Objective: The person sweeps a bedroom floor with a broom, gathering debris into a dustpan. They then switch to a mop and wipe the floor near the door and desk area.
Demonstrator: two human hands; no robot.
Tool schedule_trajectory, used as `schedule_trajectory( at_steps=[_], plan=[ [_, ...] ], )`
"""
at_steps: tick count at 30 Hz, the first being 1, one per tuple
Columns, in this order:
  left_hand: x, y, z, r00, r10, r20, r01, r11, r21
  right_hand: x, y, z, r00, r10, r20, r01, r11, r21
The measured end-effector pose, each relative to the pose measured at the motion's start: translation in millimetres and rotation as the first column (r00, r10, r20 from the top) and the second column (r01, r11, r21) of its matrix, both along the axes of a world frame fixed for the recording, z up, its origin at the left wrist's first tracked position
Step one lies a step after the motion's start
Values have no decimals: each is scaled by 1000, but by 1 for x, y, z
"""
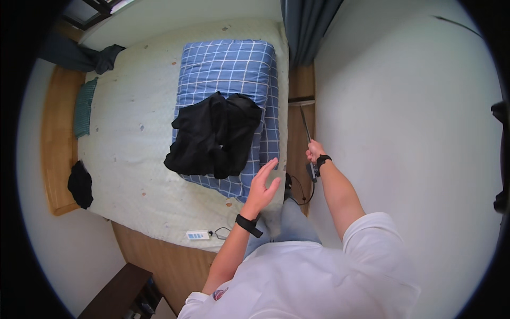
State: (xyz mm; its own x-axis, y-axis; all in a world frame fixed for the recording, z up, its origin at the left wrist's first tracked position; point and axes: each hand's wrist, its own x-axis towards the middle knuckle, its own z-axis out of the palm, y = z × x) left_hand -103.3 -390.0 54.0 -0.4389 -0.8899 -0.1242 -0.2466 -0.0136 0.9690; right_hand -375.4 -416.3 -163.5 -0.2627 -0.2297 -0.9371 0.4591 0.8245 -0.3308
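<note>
My right hand (315,151) is closed round the thin dark handle of what looks like a flat mop (304,122). Its narrow, pale head (302,101) lies across the floor strip between the bed and the wall. My left hand (264,185) is open, fingers stretched out and thumb apart, with nothing in it. It hovers by the near right corner of a folded blue checked quilt (226,66); whether it touches the quilt I cannot tell. A crumpled black garment (215,135) lies on top of the quilt.
The bed (133,159) fills the left and middle. A white wall (404,133) runs close along my right. On the bed's near edge lies a white power strip (198,235); a black cable (306,199) hangs by my legs. A dark curtain (308,32) hangs at the far end.
</note>
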Motion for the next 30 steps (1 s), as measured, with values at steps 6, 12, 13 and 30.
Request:
schedule_trajectory(
  at_steps=[6,12,13,30],
  plan=[
    [23,32,13,999,19,46,-16,999,-43,30,42,27,982,-187,30,186,982,37],
    [29,45,32,997,43,60,-37,994,-102,40,90,40,991,-86,103,76,993,94],
    [29,45,37,997,39,59,-33,994,-108,42,97,40,985,-115,128,102,990,101],
    [-1,63,16,996,-85,20,87,986,-144,17,130,51,844,-282,456,212,957,199]
  ],
)
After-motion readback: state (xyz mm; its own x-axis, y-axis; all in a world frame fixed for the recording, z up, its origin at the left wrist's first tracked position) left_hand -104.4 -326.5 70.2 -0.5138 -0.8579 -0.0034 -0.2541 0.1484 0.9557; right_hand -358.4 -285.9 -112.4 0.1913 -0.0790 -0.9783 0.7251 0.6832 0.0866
